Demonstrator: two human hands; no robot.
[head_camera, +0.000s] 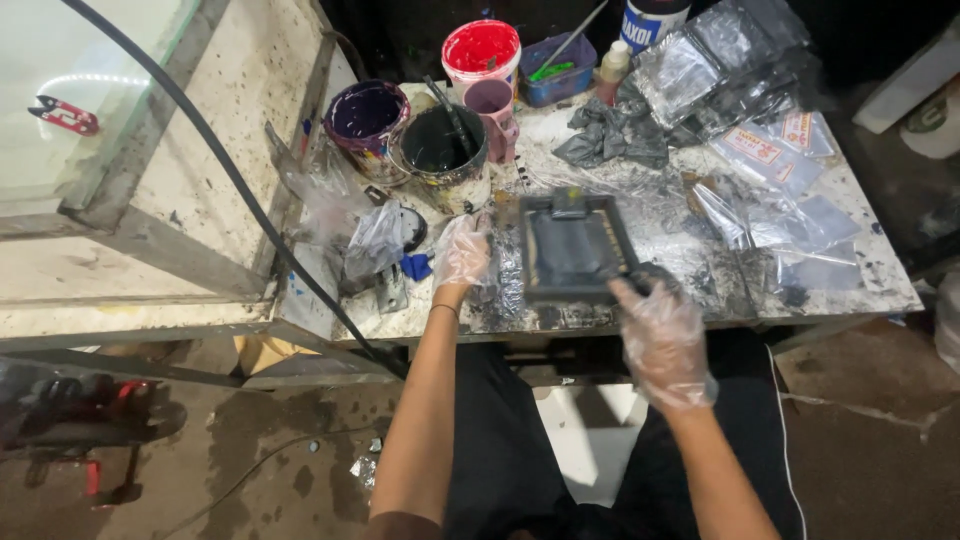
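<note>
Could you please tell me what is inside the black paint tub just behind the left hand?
A dark stirring stick leans inside the black paint tub, resting against its right rim. The inner walls are coated in dark paint. How much paint lies at the bottom cannot be seen in the dark interior.

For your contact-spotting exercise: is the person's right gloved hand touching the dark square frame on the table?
Touching. The head view shows the right hand with its fingers on the lower right corner of the dark frame, no gap between them.

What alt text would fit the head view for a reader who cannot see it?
Two gloved hands work at a stained table: the right hand grips the corner of a dark square frame, and the left hand rests beside it. Paint pots and clear plastic bags lie behind.
</note>
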